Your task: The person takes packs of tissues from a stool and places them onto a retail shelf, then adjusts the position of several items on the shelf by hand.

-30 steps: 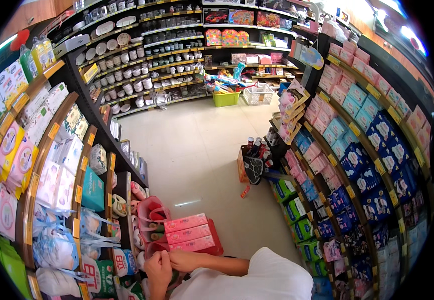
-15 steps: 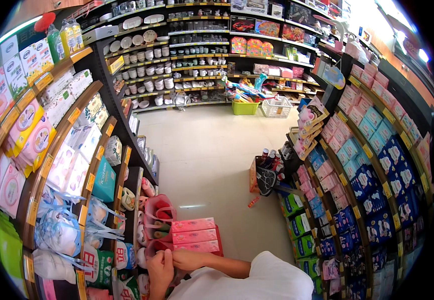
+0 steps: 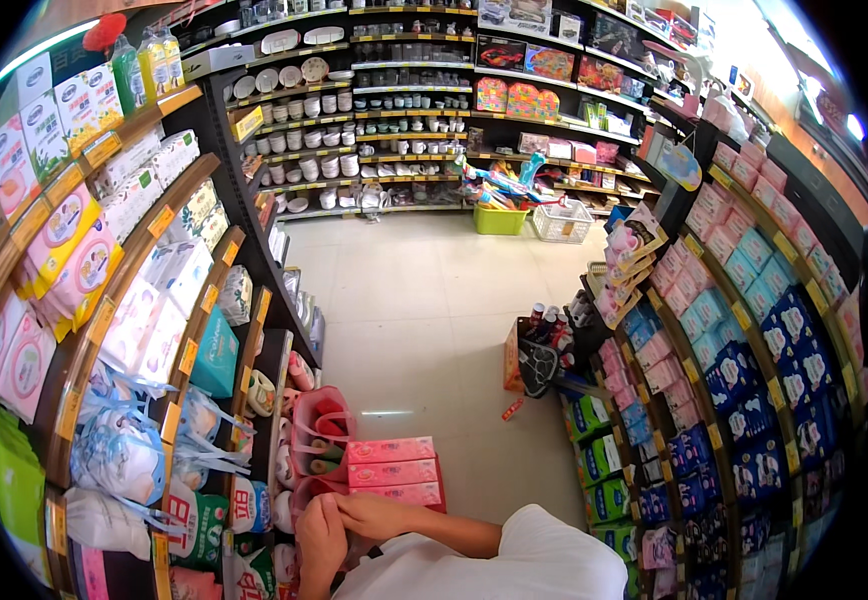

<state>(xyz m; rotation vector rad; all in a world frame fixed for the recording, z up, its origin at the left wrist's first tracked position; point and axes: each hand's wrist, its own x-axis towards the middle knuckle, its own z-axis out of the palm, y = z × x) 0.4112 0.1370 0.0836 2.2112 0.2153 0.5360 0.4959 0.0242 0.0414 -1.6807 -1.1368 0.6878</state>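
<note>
Meeting at the fingertips, one left hand (image 3: 321, 538) and one right hand (image 3: 369, 514), fingers curled in and closely bunched; whether anything is pinched between them cannot be told. Just beyond the grip and to its right: three long pink boxes (image 3: 391, 472), laid side by side, on a red base (image 3: 442, 485) of which only the right-hand edge shows. Just beyond the grip and slightly left: one pink open-topped container (image 3: 304, 430), holding a darker red item and others hard to make out; nearer the knuckles, a second pink container (image 3: 312, 487), partly covered by the hands, contents unclear. Farther beyond, to the right of the grip: one orange-brown carton (image 3: 511, 362) with dark bottles (image 3: 551, 325) standing at it, partly hidden by a black mesh-faced item (image 3: 537, 368). Well beyond the grip: one lime-green bin (image 3: 499, 221), heaped above its rim with brightly coloured goods (image 3: 504, 185), single pieces indistinct; beside it, one white openwork basket (image 3: 562, 222), contents too small to tell. Left of the grip: clear bags of blue-and-white goods (image 3: 119, 462), shelved. Left forearm cut off by the lower edge; right upper arm covered by a white sleeve (image 3: 534, 555).
</note>
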